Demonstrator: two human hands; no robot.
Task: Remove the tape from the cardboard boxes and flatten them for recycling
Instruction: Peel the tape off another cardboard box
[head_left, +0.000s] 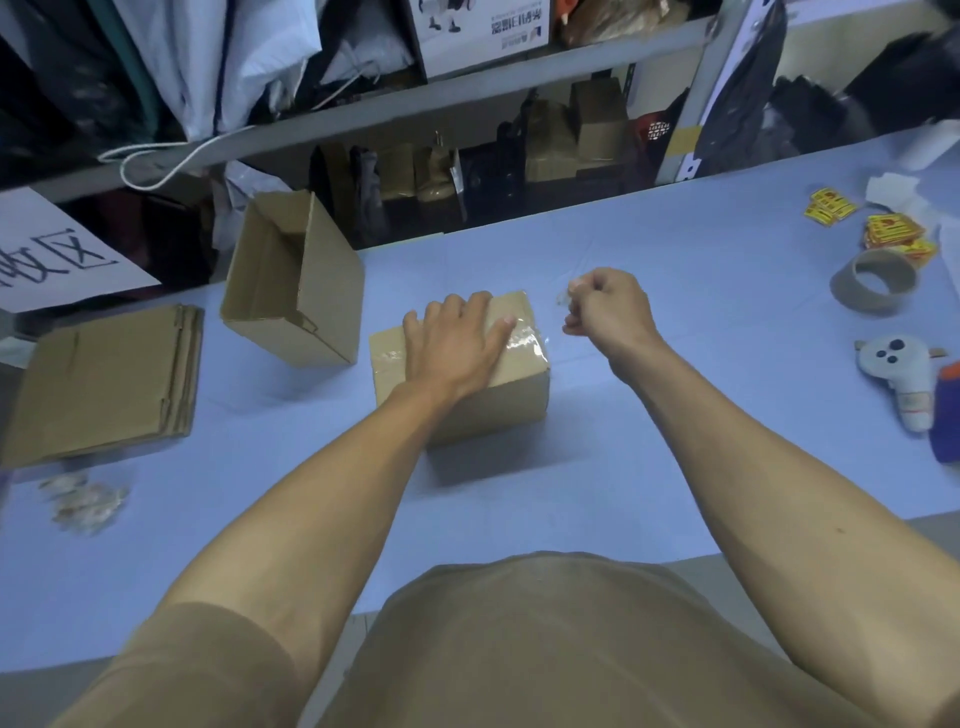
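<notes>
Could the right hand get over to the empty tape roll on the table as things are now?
Probably yes. Bare table lies between the right hand and the empty tape roll, though its fingers pinch a tape strip.

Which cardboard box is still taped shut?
The closed box under the left hand, clear tape on top. The box behind it stands open.

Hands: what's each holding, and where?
Right hand pinches the peeled end of clear tape; left hand presses flat on the sealed box top.
</notes>
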